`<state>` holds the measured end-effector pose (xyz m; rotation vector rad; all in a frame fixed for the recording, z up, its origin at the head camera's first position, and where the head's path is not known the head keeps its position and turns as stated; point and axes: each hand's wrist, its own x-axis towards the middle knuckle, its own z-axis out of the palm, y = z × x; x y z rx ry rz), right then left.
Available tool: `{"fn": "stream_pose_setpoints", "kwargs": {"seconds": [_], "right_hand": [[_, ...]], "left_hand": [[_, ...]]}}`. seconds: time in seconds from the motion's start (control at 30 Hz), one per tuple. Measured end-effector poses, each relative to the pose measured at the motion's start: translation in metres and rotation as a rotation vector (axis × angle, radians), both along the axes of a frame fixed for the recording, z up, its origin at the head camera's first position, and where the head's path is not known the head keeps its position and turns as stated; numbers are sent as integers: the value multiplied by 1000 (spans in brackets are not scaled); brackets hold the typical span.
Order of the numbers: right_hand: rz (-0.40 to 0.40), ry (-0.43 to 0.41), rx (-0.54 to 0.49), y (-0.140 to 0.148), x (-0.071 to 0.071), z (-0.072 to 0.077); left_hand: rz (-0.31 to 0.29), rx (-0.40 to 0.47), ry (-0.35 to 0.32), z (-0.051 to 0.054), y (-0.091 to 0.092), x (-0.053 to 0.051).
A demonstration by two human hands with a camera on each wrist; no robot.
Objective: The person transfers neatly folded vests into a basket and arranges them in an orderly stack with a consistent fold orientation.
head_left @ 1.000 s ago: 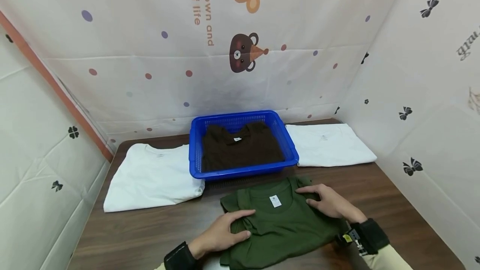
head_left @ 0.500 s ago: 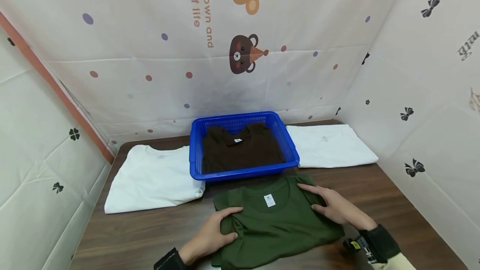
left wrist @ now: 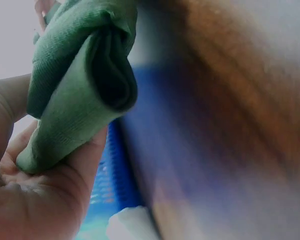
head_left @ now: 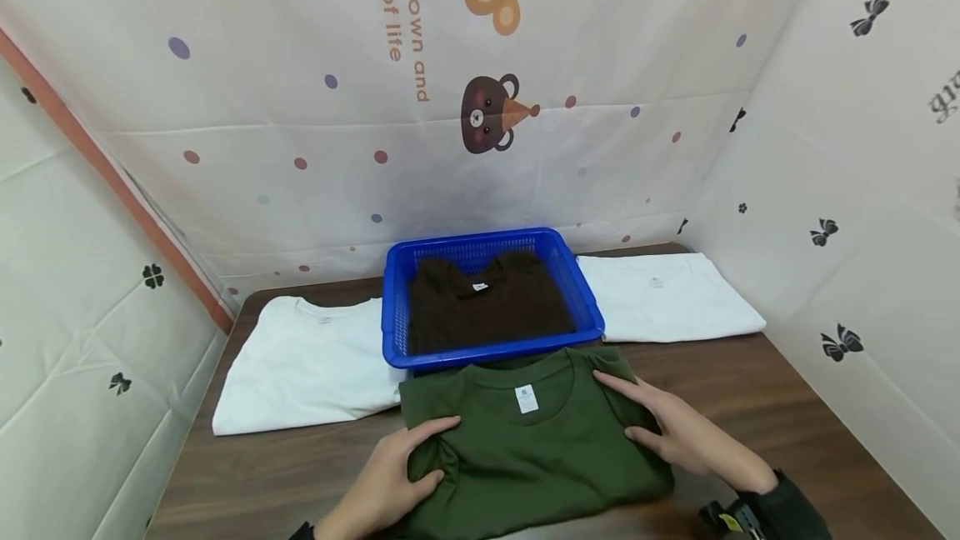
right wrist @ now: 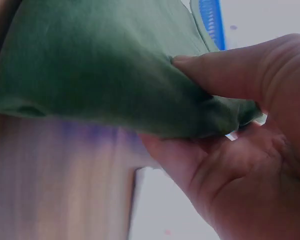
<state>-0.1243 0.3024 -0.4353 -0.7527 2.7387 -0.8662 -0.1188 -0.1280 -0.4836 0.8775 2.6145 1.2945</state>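
A folded dark green T-shirt (head_left: pixel 540 457) with a white neck label spans the space between both hands in the head view, just in front of the blue basket. My left hand (head_left: pixel 384 477) grips its left side; the left wrist view shows the rolled fabric (left wrist: pixel 77 90) tucked into that hand's palm. On the opposite side, my right hand (head_left: pixel 686 436) pinches the shirt, thumb on top and fingers underneath, as the right wrist view shows. Light and tabletop show beneath the fabric there, so it hangs above the table. The fingers under the shirt are mostly hidden.
A blue plastic basket (head_left: pixel 592 325) holds a folded dark brown T-shirt (head_left: pixel 487 307). White folded shirts lie on both sides of it, one at left (head_left: pixel 307 373) and one at right (head_left: pixel 667 298). The brown wooden table (head_left: pixel 247 482) meets fabric-covered walls behind and at the sides.
The green T-shirt has shifted left and lies smoother and wider, its upper edge now close to the basket's front. My left hand has moved left with it; both hands keep their hold.
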Motion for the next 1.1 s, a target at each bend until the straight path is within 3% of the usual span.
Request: {"fn": "stream_pose_setpoints", "kwargs": {"seconds": [0.37,0.53,0.67,0.83,1.1], "right_hand": [[97,218,-32,-9,12,44],[150,205,-87,-10,15,63],[159,213,-122,-12,11,75],[138,289,-127,-19,-7,82],[85,451,-117,-34,-48,85]], "left_hand": [[14,56,246,40,-21,10],[-3,77,342,54,-27,14],[29,88,388,67,-32,14],[80,121,452,82,-37,1],[172,164,568,89,-40,-38]]}}
